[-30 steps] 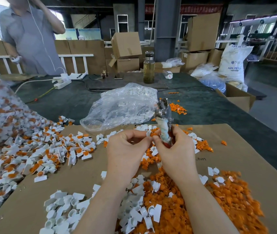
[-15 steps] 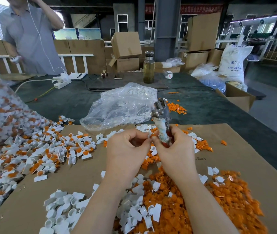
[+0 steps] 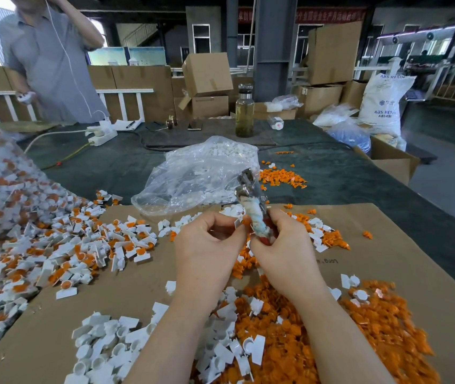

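The right hand [image 3: 284,253] is gripping a metal tool [image 3: 252,206] by its tape-wrapped handle, fingers curled round it, with the metal head pointing up and away from the person. The left hand [image 3: 207,245] is pinching a small white piece [image 3: 238,223] between thumb and curled fingers, holding it right against the tool's handle. Both hands are hovering above a cardboard sheet [image 3: 387,245] lying on the dark table [image 3: 345,176]. A heap of orange caps [image 3: 373,328] is lying under the right forearm, and loose white pieces [image 3: 104,345] are lying by the left forearm. Joined white-and-orange pieces [image 3: 54,245] are spreading across the left side. A clear plastic bag [image 3: 193,178] is sitting just beyond the tool.
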